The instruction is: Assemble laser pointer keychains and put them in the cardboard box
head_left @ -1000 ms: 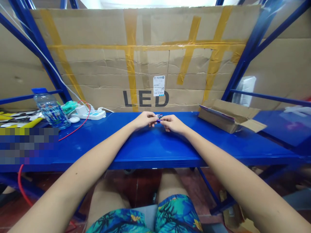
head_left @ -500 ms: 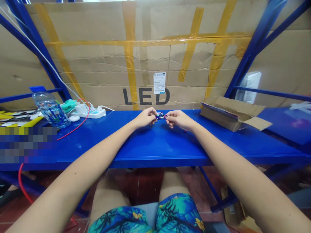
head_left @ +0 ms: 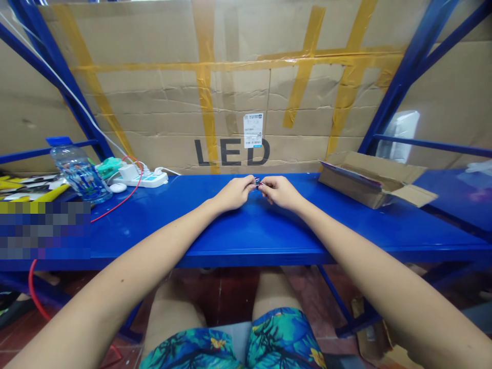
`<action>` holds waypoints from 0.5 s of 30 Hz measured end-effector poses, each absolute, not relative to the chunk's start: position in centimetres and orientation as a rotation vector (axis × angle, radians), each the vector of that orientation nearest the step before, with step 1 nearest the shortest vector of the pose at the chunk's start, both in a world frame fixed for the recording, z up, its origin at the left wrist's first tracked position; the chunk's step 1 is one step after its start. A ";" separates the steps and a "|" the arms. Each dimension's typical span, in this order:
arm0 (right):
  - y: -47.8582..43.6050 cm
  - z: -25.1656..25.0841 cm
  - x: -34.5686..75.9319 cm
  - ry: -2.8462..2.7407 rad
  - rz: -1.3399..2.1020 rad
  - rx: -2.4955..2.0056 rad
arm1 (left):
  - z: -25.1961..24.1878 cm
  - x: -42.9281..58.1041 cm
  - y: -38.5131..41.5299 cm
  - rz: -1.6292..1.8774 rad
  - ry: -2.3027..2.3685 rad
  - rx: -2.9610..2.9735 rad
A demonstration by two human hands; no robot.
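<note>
Above the blue table (head_left: pixel 246 230), my left hand (head_left: pixel 237 193) and my right hand (head_left: pixel 280 191) almost meet in front of the big cardboard box. Between their fingertips is a small shiny purple object (head_left: pixel 257 181) with bits of silver and green. The fingers cover most of it, so its kind does not show. Both hands are closed, thumb against fingers, each pinching one side of it.
On the left stand a water bottle (head_left: pixel 79 171) with a blue cap and a white power strip (head_left: pixel 148 179) with plugs and a red cable (head_left: pixel 121 207). An open cardboard box (head_left: pixel 349 177) lies on the right. Blue frame posts (head_left: pixel 403 87) rise at both sides.
My hands have drawn closer together, the left one moving right. The small purple object, more visible before, is now mostly covered by my fingers.
</note>
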State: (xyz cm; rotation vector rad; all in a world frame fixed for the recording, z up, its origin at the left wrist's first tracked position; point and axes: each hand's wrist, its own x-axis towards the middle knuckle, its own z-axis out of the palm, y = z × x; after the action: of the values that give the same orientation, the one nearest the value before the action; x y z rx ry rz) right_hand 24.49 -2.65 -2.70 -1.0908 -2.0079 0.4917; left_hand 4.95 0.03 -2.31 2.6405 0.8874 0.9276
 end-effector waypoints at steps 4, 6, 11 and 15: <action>-2.8 -2.7 24.4 -2.052 0.301 -1.041 | -2.6 5.5 0.1 0.921 0.839 2.570; -2.8 -2.6 24.5 -2.057 0.251 -1.024 | -2.5 5.7 0.0 0.927 0.803 2.430; -2.9 -2.2 24.6 -2.031 0.187 -0.992 | -2.1 5.8 -0.5 0.713 0.743 1.807; -3.1 -2.0 24.7 -1.997 0.163 -0.998 | -1.9 5.2 -0.2 0.693 0.644 1.703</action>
State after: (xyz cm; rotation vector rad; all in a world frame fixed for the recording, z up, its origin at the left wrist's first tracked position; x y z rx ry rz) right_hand 24.67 -3.07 -1.97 -0.9978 -1.9969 0.1634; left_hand 5.20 -0.24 -1.86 1.7029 0.6442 0.6935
